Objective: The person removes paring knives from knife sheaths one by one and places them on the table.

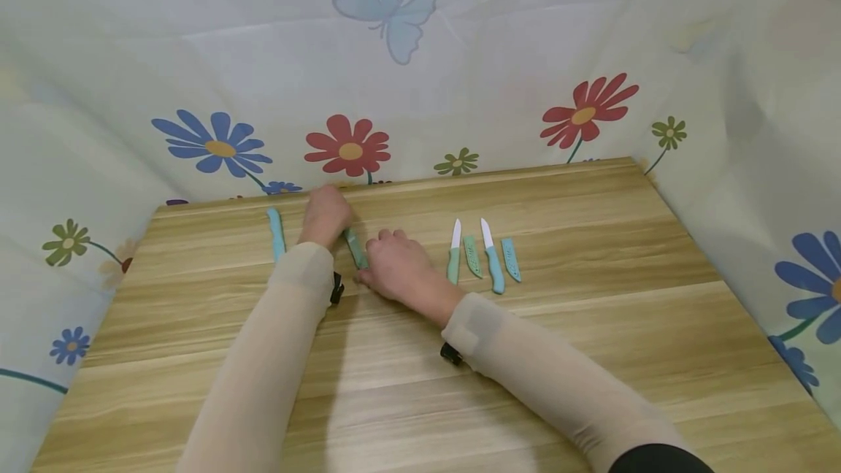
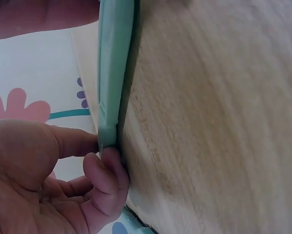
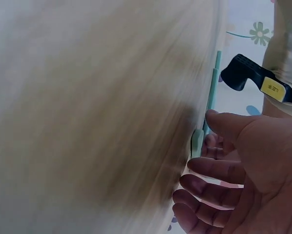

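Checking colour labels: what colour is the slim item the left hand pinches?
The item is mint green, clearest in the left wrist view.

Yellow label [image 3: 273,89], its lettering illegible

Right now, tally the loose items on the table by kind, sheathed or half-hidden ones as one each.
Knives with bare blades: 2 (green knife, blue knife)
Separate sheaths: 2 (green sheath, blue sheath)
Partly hidden pieces, make-up unclear: 2 (green piece at the hands, blue piece by the left arm)
Total: 6
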`<state>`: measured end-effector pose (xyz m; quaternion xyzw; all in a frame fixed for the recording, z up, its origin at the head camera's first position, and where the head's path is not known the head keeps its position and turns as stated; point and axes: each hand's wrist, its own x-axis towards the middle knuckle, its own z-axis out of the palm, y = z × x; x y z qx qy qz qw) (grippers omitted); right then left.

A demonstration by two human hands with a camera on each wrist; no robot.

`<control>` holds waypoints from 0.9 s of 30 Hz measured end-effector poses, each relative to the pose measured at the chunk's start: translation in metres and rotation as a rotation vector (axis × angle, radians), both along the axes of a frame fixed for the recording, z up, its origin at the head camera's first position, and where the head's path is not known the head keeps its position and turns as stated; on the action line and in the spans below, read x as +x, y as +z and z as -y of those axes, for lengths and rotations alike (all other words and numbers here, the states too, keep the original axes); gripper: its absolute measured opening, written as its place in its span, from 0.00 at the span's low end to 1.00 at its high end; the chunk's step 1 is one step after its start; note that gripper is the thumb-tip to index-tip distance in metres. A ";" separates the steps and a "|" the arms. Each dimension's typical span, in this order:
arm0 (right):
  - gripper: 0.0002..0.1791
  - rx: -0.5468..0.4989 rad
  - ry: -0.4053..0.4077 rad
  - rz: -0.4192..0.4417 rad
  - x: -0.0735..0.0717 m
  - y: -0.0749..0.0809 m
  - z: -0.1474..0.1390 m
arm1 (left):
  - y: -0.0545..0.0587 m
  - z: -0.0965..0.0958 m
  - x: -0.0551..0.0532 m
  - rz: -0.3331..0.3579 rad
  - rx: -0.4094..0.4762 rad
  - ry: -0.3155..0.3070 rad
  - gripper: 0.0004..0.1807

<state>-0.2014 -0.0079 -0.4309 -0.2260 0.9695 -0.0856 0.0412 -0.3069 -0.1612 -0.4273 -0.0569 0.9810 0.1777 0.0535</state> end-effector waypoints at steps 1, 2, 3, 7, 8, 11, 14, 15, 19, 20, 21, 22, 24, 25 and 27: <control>0.23 0.000 -0.002 0.002 0.000 -0.001 0.001 | 0.000 0.000 0.000 0.000 -0.012 -0.004 0.09; 0.22 0.001 -0.002 0.000 -0.001 -0.001 0.002 | 0.000 0.000 0.000 0.001 -0.024 -0.008 0.09; 0.21 0.000 -0.004 -0.001 -0.001 -0.002 0.002 | 0.001 0.000 -0.001 0.001 -0.029 -0.010 0.09; 0.18 0.003 -0.001 -0.002 -0.003 -0.004 0.004 | 0.001 0.002 -0.001 0.020 -0.041 -0.012 0.08; 0.17 0.009 -0.001 -0.001 -0.004 -0.004 0.005 | 0.001 0.003 -0.001 0.028 -0.032 -0.008 0.09; 0.16 0.028 -0.004 0.004 -0.005 -0.004 0.006 | 0.002 0.004 -0.002 0.054 -0.024 -0.002 0.13; 0.15 0.038 -0.011 0.012 -0.005 -0.004 0.007 | 0.002 0.004 -0.003 0.077 0.005 0.020 0.16; 0.15 0.037 -0.012 0.012 -0.005 -0.004 0.007 | 0.001 0.004 -0.003 0.082 0.014 0.030 0.17; 0.12 0.027 -0.014 0.020 -0.006 -0.003 0.005 | 0.001 0.004 -0.003 0.097 0.088 0.088 0.15; 0.11 0.022 -0.016 0.024 -0.006 -0.003 0.005 | 0.001 0.004 -0.003 0.098 0.110 0.103 0.14; 0.10 0.019 -0.019 0.028 -0.006 -0.003 0.004 | 0.001 0.004 -0.003 0.097 0.131 0.117 0.14; 0.09 0.013 -0.023 0.032 -0.006 -0.003 0.003 | 0.002 0.004 -0.002 0.096 0.148 0.127 0.13; 0.08 0.004 -0.031 0.038 -0.006 -0.002 0.002 | 0.003 0.003 -0.001 0.090 0.172 0.143 0.12; 0.08 -0.001 -0.036 0.041 -0.006 -0.001 0.001 | 0.003 0.003 -0.001 0.086 0.191 0.151 0.11; 0.08 -0.006 -0.048 0.040 -0.006 0.001 -0.001 | 0.005 0.002 -0.001 0.072 0.212 0.163 0.10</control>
